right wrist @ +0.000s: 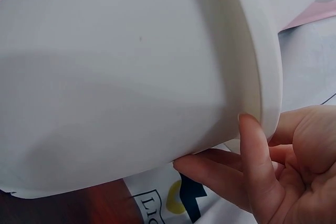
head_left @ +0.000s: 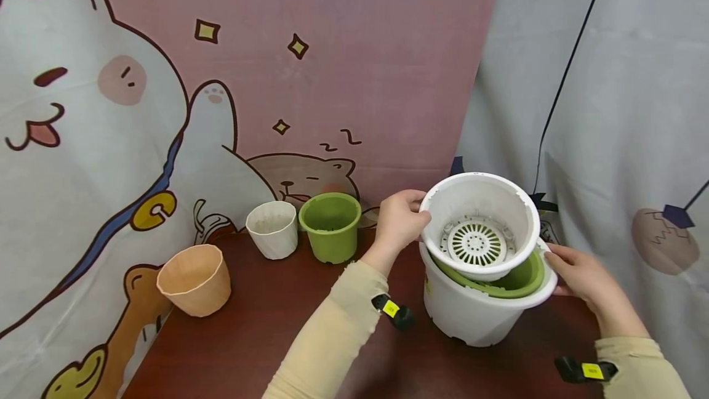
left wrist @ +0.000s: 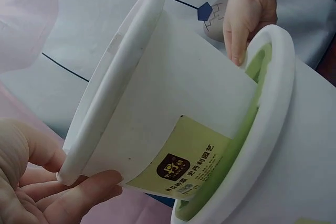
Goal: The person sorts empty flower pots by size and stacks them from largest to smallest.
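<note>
My left hand pinches the rim of a white flower pot with a slotted bottom, fingers under the rim and thumb over it. This pot is tilted, its base inside a green flower pot that sits within a larger white flower pot. In the left wrist view the smaller white pot's side carries a yellow label. My right hand grips the large white pot's rim on its right side, with fingers against the outer wall in the right wrist view.
At the back of the dark red table stand a second green pot and a small white faceted pot. A peach-coloured pot is near the left edge. A cartoon-printed curtain hangs close behind.
</note>
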Tool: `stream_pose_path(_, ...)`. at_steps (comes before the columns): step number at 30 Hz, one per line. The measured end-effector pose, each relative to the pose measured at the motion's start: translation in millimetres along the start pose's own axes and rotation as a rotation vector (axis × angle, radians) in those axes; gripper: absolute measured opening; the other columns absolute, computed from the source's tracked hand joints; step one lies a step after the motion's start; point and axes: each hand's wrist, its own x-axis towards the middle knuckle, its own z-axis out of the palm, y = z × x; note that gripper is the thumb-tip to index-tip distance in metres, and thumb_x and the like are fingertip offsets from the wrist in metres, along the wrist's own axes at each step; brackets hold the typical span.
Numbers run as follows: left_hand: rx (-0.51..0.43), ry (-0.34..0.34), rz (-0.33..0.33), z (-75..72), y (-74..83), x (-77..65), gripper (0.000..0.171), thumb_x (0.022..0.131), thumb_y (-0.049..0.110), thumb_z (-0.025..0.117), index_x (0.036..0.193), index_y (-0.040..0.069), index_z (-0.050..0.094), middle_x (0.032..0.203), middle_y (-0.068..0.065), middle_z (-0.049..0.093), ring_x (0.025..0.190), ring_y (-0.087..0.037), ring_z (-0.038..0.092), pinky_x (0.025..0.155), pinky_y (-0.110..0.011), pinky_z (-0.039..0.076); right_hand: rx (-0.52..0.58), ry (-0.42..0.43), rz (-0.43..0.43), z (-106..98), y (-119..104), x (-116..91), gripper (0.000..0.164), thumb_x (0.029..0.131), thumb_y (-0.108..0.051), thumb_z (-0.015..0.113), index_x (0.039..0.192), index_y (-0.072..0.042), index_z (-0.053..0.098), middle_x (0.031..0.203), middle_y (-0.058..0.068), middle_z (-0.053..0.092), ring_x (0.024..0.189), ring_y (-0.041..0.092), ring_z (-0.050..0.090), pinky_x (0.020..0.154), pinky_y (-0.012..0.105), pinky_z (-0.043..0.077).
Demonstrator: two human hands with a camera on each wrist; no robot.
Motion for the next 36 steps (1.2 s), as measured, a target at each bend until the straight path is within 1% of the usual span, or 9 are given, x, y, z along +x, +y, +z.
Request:
stream_pose_path(6, 0.06, 0.008, -0.006, 8.4, -2.7, 2.3, 0.032, 0.083, -0.003, 0.064, 0.113, 0.003, 0.073, 0.085, -0.005, 0.073, 0.06, -0.009, 0.065, 0.046, -0.026, 0.055, -0.009, 0.003, 0.009, -1, 0, 0, 0.061, 0.108, -0.028, 0.036, 0.143, 0.021, 0.025, 0.099, 0.019, 0.062, 0.068, 0.011, 0.063, 0.059, 0.031, 0.058)
stream_pose_path(9, 0.093, 0.012, -0.024, 13.2, -4.2, 4.0, 0.031, 0.083, -0.002, 0.065, 0.112, 0.004, 0.073, 0.085, -0.004, 0.073, 0.06, -0.008, 0.063, 0.045, -0.027, 0.055, -0.009, 0.003, 0.008, 0, 0, 0, 0.062, 0.108, -0.029, 0.037, 0.143, 0.021, 0.026, 0.098, 0.018, 0.062, 0.068, 0.012, 0.064, 0.06, 0.031, 0.059)
stream_pose_path(15, 0.179, 0.027, -0.048, 23.6, -10.0, 6.7, 0.031, 0.081, 0.0, 0.069, 0.111, 0.006, 0.074, 0.084, -0.004, 0.071, 0.061, -0.006, 0.06, 0.042, -0.021, 0.051, -0.003, 0.011, 0.003, 2, 0, 0, 0.061, 0.108, -0.028, 0.038, 0.142, 0.021, 0.027, 0.1, 0.022, 0.062, 0.068, 0.012, 0.064, 0.06, 0.031, 0.059)
stream_pose_path(20, 0.191, 0.033, -0.07, 30.8, -15.2, 6.8, 0.029, 0.081, 0.0, 0.071, 0.109, 0.005, 0.074, 0.083, -0.004, 0.07, 0.063, -0.007, 0.061, 0.042, -0.021, 0.051, -0.001, 0.015, -0.005, 3, 0, -2, 0.059, 0.108, -0.025, 0.038, 0.142, 0.021, 0.027, 0.1, 0.022, 0.062, 0.068, 0.011, 0.063, 0.059, 0.031, 0.059)
stream_pose_path(24, 0.206, 0.037, -0.089, 36.0, -18.8, 7.2, 0.026, 0.08, 0.0, 0.072, 0.106, 0.004, 0.075, 0.082, -0.003, 0.069, 0.058, -0.009, 0.061, 0.041, -0.02, 0.05, 0.002, 0.02, -0.006, 3, -1, -2, 0.058, 0.108, -0.025, 0.038, 0.142, 0.021, 0.027, 0.1, 0.022, 0.062, 0.067, 0.01, 0.063, 0.059, 0.031, 0.059)
stream_pose_path(28, 0.205, 0.05, -0.091, 40.6, -21.3, 8.5, 0.023, 0.08, -0.001, 0.071, 0.102, 0.004, 0.076, 0.08, -0.004, 0.069, 0.055, -0.009, 0.06, 0.038, -0.02, 0.049, 0.003, 0.018, -0.008, 3, -1, -2, 0.059, 0.108, -0.026, 0.038, 0.142, 0.021, 0.027, 0.099, 0.02, 0.062, 0.067, 0.011, 0.063, 0.059, 0.03, 0.058)
stream_pose_path(32, 0.209, 0.058, -0.089, 44.6, -22.4, 9.1, 0.022, 0.079, -0.001, 0.072, 0.1, 0.004, 0.076, 0.08, -0.004, 0.069, 0.056, -0.009, 0.061, 0.037, -0.02, 0.048, 0.003, 0.019, -0.009, 3, 0, -2, 0.06, 0.107, -0.028, 0.039, 0.142, 0.02, 0.029, 0.099, 0.02, 0.062, 0.068, 0.012, 0.064, 0.06, 0.031, 0.059)
stream_pose_path(36, 0.246, 0.071, -0.089, 48.0, -23.4, 9.5, 0.022, 0.078, 0.0, 0.073, 0.1, 0.005, 0.076, 0.08, -0.003, 0.069, 0.06, -0.01, 0.062, 0.038, -0.019, 0.048, 0.007, 0.021, -0.004, 3, 1, -2, 0.062, 0.107, -0.029, 0.04, 0.143, 0.02, 0.029, 0.101, 0.022, 0.061, 0.068, 0.014, 0.065, 0.06, 0.032, 0.059)
